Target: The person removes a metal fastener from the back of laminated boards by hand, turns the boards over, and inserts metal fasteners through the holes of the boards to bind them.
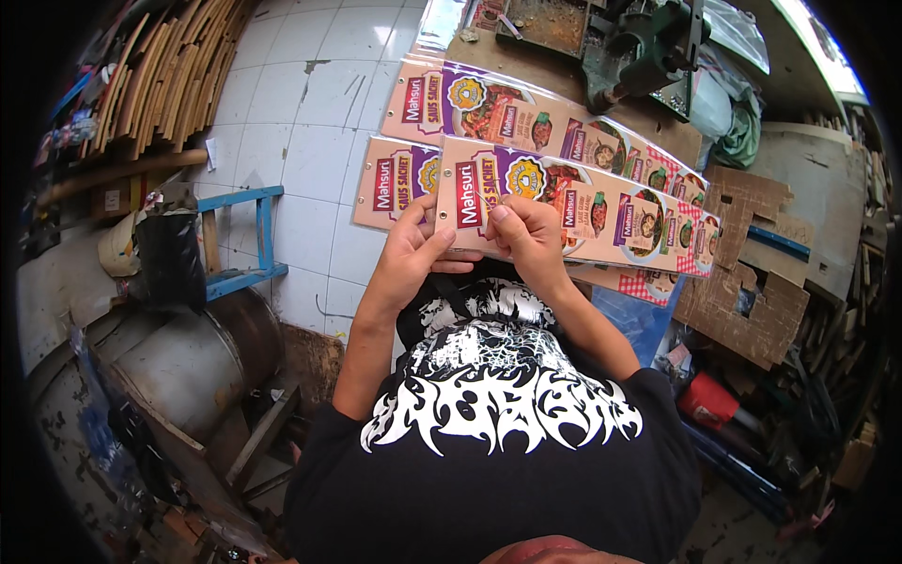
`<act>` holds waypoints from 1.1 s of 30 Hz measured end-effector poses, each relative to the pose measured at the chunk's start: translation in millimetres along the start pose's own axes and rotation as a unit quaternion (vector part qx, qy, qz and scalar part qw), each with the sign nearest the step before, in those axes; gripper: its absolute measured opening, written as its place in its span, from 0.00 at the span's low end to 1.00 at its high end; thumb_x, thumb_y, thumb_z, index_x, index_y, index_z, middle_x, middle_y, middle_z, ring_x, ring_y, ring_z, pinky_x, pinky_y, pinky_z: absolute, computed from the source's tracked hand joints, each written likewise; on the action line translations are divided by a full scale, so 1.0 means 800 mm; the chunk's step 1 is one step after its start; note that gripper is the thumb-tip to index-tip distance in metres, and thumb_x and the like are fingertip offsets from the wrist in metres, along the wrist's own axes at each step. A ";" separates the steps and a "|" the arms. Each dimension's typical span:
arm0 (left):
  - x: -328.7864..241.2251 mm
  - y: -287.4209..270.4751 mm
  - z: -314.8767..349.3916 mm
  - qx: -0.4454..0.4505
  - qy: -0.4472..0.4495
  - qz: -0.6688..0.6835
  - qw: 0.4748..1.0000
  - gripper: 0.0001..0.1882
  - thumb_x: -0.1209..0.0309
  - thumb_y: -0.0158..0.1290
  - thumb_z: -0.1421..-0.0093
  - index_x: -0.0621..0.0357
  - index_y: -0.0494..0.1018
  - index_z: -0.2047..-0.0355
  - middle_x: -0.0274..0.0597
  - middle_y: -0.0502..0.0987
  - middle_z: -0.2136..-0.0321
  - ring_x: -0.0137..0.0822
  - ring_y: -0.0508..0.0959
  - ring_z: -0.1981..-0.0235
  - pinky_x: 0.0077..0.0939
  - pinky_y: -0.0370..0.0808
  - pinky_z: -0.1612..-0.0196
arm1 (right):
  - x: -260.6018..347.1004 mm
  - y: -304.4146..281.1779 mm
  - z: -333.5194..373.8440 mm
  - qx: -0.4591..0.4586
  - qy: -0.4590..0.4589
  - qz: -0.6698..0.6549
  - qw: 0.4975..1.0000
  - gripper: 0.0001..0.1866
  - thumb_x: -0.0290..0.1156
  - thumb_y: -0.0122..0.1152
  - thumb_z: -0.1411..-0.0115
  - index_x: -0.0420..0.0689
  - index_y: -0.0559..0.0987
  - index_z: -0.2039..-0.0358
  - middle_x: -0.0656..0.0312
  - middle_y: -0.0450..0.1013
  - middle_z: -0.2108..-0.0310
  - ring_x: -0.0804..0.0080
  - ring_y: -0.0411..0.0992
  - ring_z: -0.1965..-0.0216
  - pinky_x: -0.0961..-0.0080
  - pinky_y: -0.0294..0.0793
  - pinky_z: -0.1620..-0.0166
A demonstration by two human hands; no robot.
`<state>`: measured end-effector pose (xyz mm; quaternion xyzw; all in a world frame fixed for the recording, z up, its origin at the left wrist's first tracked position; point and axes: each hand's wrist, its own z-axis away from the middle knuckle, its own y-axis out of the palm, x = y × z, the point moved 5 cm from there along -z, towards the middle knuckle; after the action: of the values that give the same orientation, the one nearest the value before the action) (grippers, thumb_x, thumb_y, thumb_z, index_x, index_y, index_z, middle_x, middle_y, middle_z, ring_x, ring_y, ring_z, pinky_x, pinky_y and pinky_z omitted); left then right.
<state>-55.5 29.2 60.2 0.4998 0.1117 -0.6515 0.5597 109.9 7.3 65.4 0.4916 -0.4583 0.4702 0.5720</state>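
Observation:
A long, narrow printed panel (615, 216), pinkish with food pictures and a red-checked corner, lies across in front of me. Small metal eyelets sit at its left end. My left hand (413, 254) is closed around that end, thumb on the face and fingers underneath. Over the panel's front, near its lower edge, my right hand (529, 235) is closed with thumb and fingers pinched together. A thin piece seems to stick out at its fingertips, too small to name. A matching panel (517, 108) lies just beyond, and another panel (369, 202) shows partly beneath at the left.
A dark green machine (639, 56) with a metal tray (543, 36) stands on the workbench at the far right. Cut brown boards (752, 273) lie to the right. At left are a blue frame (265, 230), a metal drum (193, 352) and stacked wooden strips (169, 70) above white floor tiles (310, 150).

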 end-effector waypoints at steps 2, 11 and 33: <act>0.008 0.004 -0.005 -0.014 -0.001 0.000 1.000 0.21 0.71 0.45 0.31 0.64 0.58 0.41 0.52 0.77 0.55 0.39 0.83 0.61 0.32 0.84 0.60 | -0.003 -0.001 -0.001 0.001 0.008 0.024 1.000 0.19 0.35 0.53 0.33 0.38 0.78 0.78 0.67 0.69 0.84 0.84 0.65 0.80 0.80 0.63 0.76; 0.031 -0.012 -0.024 -0.113 0.013 -0.045 0.992 0.12 0.65 0.43 0.30 0.63 0.67 0.56 0.46 0.78 0.61 0.32 0.82 0.65 0.26 0.85 0.70 | 0.000 -0.017 -0.025 -0.009 0.086 0.016 0.996 0.16 0.35 0.52 0.33 0.38 0.80 0.72 0.67 0.70 0.82 0.85 0.67 0.79 0.84 0.65 0.76; 0.023 -0.025 -0.026 -0.022 0.056 0.036 0.998 0.21 0.61 0.48 0.31 0.66 0.69 0.47 0.43 0.80 0.59 0.30 0.82 0.65 0.21 0.83 0.68 | 0.047 -0.082 -0.165 -0.079 -0.048 0.233 0.968 0.15 0.37 0.60 0.37 0.36 0.81 0.72 0.65 0.71 0.84 0.80 0.71 0.80 0.80 0.66 0.75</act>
<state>-59.0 39.7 27.5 0.5269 0.1394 -0.5993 0.5863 187.8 136.7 81.3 0.3466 -0.6224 0.5290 0.4611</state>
